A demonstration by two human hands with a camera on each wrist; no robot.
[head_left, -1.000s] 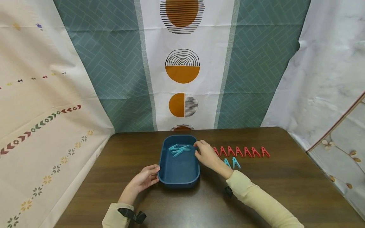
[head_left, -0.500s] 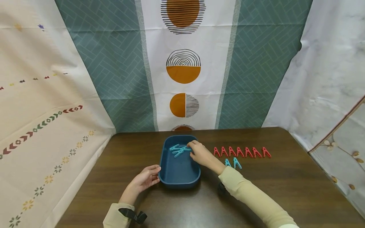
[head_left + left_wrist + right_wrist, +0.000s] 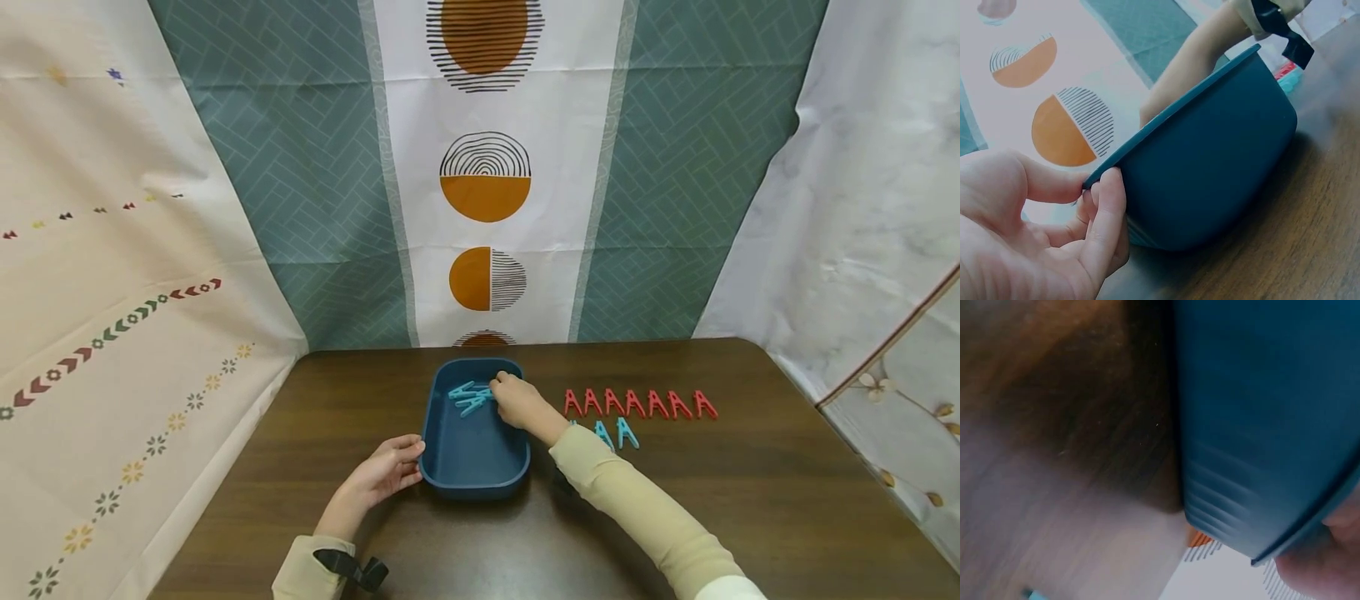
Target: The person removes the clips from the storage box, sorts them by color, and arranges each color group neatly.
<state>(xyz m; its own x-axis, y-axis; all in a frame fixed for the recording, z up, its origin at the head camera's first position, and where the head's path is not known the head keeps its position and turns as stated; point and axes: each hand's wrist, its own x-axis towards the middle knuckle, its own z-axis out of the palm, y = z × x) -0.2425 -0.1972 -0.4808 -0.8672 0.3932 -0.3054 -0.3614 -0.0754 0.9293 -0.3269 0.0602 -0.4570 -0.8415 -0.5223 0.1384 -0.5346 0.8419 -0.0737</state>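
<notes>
R hand has moved further left into the blue tray since a sec ago: it was at the tray's right rim, now it's over the far end, fingers curled down onto the teal clips piled there, lower centre of frame. Can't tell if it's actually pinching one or has just let go. Looks like clips are being handled at the tray, teal ones first.

L hand hasn't shifted; thumb and fingers pinch the tray's near-left rim, steadying it.

Tray: matte dark-blue plastic, rounded corners, smooth walls. Clips are small A-shaped plastic pegs. Seven red clips in a neat row to the right, two teal spares just below them. Table is dark wood-grain.
</notes>
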